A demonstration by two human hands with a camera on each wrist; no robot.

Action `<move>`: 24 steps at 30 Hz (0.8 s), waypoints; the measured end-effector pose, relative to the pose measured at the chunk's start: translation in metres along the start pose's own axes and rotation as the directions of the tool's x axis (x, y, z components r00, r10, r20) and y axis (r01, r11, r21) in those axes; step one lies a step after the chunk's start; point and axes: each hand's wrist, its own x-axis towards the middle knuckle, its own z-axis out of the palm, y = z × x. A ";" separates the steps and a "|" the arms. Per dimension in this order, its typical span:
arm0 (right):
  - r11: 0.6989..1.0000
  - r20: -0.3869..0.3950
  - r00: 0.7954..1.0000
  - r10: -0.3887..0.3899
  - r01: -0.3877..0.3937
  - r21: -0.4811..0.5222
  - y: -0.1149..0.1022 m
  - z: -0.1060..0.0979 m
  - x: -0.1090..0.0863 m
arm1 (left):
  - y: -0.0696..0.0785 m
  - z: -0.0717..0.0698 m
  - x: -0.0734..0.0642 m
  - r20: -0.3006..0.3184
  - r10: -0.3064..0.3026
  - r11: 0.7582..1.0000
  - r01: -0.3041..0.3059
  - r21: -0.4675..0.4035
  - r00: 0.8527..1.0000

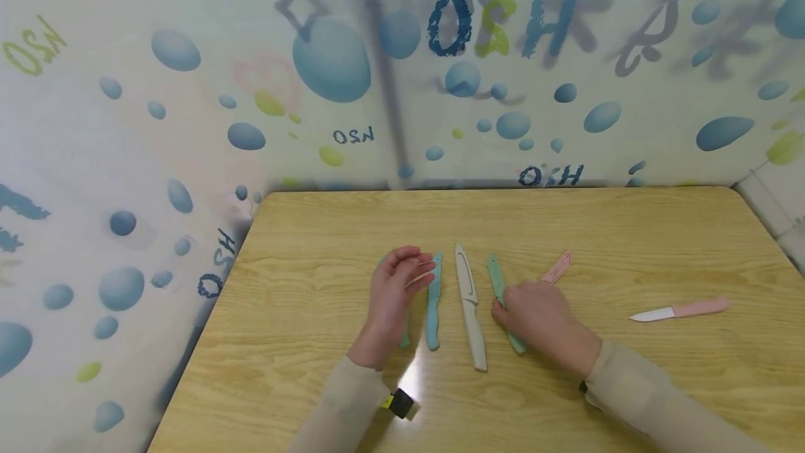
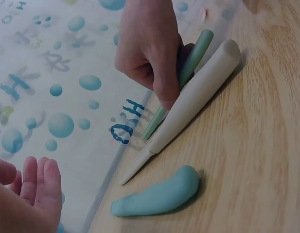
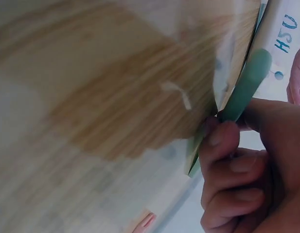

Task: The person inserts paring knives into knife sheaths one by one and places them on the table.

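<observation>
My right hand pinches a light green knife, its handle end sticking out below the fingers. In the right wrist view, the thumb and curled fingers close around that green knife. My left hand hovers with loosely bent fingers, holding nothing. Partly hidden beneath it is another green knife. Between the hands lie a blue knife and a longer off-white knife. Just beyond my right hand, a pink blade cover is partly covered by it.
A small pink-handled knife with a bare white blade lies at the right of the wooden table. A small black cube-shaped item shows at the left sleeve. Behind the table hangs a patterned sheet.
</observation>
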 end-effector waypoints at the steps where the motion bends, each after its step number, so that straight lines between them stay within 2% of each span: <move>1: 1.000 0.005 1.000 0.002 -0.002 -0.008 0.000 0.000 0.000 | 0.000 -0.001 0.000 -0.001 0.002 1.000 -0.002 0.005 1.000; 8: 0.999 0.005 1.000 -0.008 0.008 -0.039 -0.001 -0.001 0.000 | -0.001 -0.002 -0.001 0.004 0.010 1.000 -0.010 0.004 1.000; 11: 1.000 -0.011 1.000 -0.009 0.009 -0.012 0.001 -0.002 -0.003 | -0.001 -0.002 0.000 0.006 0.010 1.000 -0.010 -0.002 1.000; 14: 0.999 -0.021 0.999 0.026 -0.025 0.040 0.008 -0.005 -0.008 | -0.002 -0.002 0.000 0.003 0.002 1.000 -0.002 -0.002 1.000; 19: 0.991 -0.105 0.988 0.115 -0.106 0.085 0.027 -0.015 -0.015 | -0.001 -0.003 0.000 -0.004 -0.011 1.000 0.011 0.006 1.000; 22: 0.990 -0.175 0.975 0.135 -0.124 0.074 0.044 -0.021 -0.016 | -0.001 -0.004 0.001 -0.005 -0.013 1.000 0.013 0.014 1.000; 24: 0.987 -0.188 0.970 0.154 -0.143 0.073 0.056 -0.024 -0.015 | -0.001 -0.004 0.001 -0.004 -0.015 1.000 0.016 0.017 1.000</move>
